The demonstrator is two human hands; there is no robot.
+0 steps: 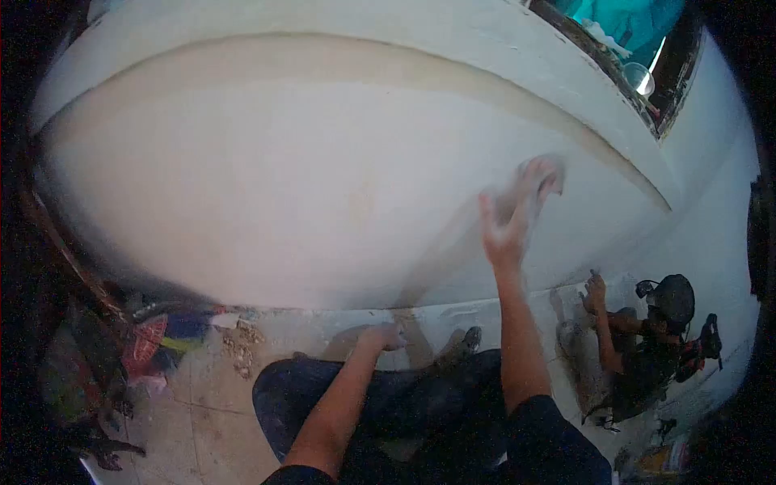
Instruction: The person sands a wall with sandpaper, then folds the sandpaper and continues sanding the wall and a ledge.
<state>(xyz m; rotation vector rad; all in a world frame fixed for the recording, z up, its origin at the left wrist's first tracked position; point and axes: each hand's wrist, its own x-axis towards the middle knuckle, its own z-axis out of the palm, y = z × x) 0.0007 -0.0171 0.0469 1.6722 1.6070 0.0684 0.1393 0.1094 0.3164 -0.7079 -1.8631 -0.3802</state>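
A broad white wall panel [283, 178] with a curved raised edge along its top fills most of the view. My right hand [517, 210] is stretched up against the right part of this panel, its thumb spread away from the fingers. Motion blurs the fingertips, which look dusty white and press a small greyish folded sheet [554, 183] to the surface. My left hand [383, 336] is low, in front of my dark-clothed leg [311, 388], below the panel's bottom edge. Its fingers are curled together; whether anything is inside is hidden.
At the right, a person [655, 339] in a dark cap crouches by the wall, one hand [596, 293] raised to it. Debris [242, 347] and colourful items [162, 343] lie on the floor at left. An opening with a clear plastic cup [638, 78] is at upper right.
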